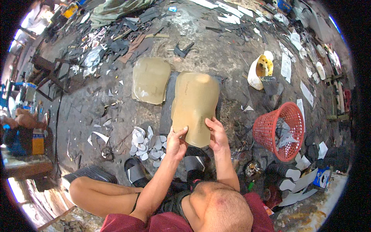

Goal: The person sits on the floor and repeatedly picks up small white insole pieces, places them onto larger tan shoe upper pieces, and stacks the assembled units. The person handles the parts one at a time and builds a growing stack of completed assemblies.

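Both my hands grip the near end of a tan, bendy sheet with small dark print on it. My left hand pinches its left edge, thumb on top. On the right edge, my right hand does the same, fingers curled underneath. The sheet bulges in two places, and more tan material shows along its left side; I cannot tell how many layers there are. Beneath it lies a dark flat board. Just left of the board, a stack of similar tan sheets rests on the floor.
A pile of grey-white oval pieces lies near my left foot. To the right stand a red plastic basket holding grey scraps and a white, yellow-stained container. Scraps litter the far floor. Black soles are stacked beside my left knee.
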Tool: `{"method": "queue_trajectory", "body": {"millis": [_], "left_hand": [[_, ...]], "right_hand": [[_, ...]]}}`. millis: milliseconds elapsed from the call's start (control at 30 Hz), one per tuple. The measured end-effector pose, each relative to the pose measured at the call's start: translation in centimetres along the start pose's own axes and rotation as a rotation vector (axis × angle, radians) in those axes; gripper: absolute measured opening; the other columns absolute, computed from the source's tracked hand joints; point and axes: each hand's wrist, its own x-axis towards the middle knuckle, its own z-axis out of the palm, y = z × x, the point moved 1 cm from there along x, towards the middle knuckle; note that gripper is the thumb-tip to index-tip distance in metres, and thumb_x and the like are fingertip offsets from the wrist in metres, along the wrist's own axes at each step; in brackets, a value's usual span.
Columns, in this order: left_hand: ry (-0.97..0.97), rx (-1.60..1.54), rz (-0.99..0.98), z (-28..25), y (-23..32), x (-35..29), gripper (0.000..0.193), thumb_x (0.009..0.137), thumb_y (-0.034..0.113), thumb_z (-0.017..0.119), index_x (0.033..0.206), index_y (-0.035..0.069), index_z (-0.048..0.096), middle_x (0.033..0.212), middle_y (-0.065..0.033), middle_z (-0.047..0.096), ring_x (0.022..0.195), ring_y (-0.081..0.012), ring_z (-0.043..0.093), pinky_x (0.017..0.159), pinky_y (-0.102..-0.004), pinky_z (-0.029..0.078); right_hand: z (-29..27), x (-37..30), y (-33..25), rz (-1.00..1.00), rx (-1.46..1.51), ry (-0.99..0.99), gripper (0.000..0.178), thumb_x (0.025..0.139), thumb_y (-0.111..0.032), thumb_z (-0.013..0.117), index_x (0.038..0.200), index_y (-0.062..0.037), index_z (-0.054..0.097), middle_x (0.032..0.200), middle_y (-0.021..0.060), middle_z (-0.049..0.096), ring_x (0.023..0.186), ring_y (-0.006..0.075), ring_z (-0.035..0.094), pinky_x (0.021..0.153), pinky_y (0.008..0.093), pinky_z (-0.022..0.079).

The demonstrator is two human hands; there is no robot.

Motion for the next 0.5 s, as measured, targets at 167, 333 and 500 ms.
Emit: {"method": "queue_trajectory", "body": {"millis": [167, 333, 500], "left_hand": [[-0.005, 0.14, 0.084, 1.0, 1.9, -0.1, 0.052, 0.088, -0.003, 0.069, 0.135, 0.008, 0.048, 0.128, -0.0079, 0.061, 0.118, -0.0235, 0.062, 0.099, -0.0413, 0.054], [-0.357, 1.187, 0.356, 4.0, 9.8, -3.2, 0.046, 0.084, -0.011, 0.066, 0.128, 0.002, 0.06, 0.123, -0.0096, 0.069, 0.115, -0.0185, 0.064, 0.102, -0.0358, 0.051], [-0.222, 1.139, 0.727, 2.4, 12.6, -3.6, 0.032, 0.082, -0.008, 0.072, 0.113, 0.001, 0.074, 0.105, -0.009, 0.076, 0.099, -0.0152, 0.07, 0.091, -0.0317, 0.054]], "right_hand": [[1.1, -1.0, -0.1, -0.027, -0.042, -0.002, 0.074, 0.087, 0.003, 0.071, 0.151, -0.0035, 0.034, 0.142, 0.0194, 0.055, 0.128, 0.0277, 0.058, 0.105, 0.0391, 0.051], [6.1, -4.4, -3.8, -1.134, -1.684, 0.621, 0.115, 0.061, -0.007, 0.091, 0.158, -0.0073, 0.029, 0.148, 0.0216, 0.05, 0.148, 0.0342, 0.035, 0.122, 0.0574, 0.022], [6.0, -5.3, -6.3, -0.481, -1.508, -0.113, 0.04, 0.08, -0.016, 0.084, 0.117, -0.0069, 0.071, 0.105, 0.0123, 0.075, 0.106, 0.0231, 0.069, 0.094, 0.0399, 0.052]]}}
